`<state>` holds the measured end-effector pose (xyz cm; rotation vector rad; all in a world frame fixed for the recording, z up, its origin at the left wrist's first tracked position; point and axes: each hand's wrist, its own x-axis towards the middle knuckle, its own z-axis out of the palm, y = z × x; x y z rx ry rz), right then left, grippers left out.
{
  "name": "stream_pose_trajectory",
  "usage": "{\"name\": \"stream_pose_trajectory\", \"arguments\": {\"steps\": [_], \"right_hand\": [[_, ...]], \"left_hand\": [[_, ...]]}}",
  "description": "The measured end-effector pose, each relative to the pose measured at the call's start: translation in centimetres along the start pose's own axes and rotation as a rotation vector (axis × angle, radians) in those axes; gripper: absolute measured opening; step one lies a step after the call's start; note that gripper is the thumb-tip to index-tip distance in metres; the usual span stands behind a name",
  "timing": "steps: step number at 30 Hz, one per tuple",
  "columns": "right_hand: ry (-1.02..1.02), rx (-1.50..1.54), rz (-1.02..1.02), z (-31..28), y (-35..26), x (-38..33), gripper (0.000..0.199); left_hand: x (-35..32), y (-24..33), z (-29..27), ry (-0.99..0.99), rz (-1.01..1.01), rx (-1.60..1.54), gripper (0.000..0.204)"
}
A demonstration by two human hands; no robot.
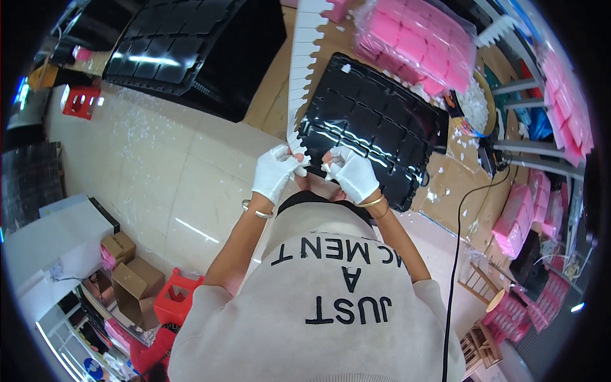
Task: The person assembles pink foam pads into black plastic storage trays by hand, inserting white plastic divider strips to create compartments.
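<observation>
Left hand (275, 172), white-gloved, wrist bent up, pinching the near end of the white toothed strip (302, 70); right hand (352, 173) gripping the black tray (375, 121) edge just beside; strip running away over the table (267, 95); pink blocks (417, 41) beyond.

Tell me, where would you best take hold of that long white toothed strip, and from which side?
Probably at its near end. The white toothed strip runs away across the table, and its near end hangs over the edge by the black tray. The gloved left hand pinches it there. Coming from the left, smooth edge seems best, since teeth line the right side.
</observation>
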<state>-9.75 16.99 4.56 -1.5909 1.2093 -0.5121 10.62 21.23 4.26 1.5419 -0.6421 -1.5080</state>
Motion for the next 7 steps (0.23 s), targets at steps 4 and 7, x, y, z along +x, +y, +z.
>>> {"name": "stream_pose_trajectory", "arguments": {"steps": [4,7], "right_hand": [[0.021,0.135,0.041,-0.9,-1.6,-2.5,0.020],[-0.012,-0.097,-0.037,-1.7,-0.2,-3.5,0.023]], "left_hand": [[-2.0,-0.5,2.9,-0.041,0.019,0.011,0.022],[-2.9,-1.5,5.3,-0.012,0.071,0.058,0.023]]}}
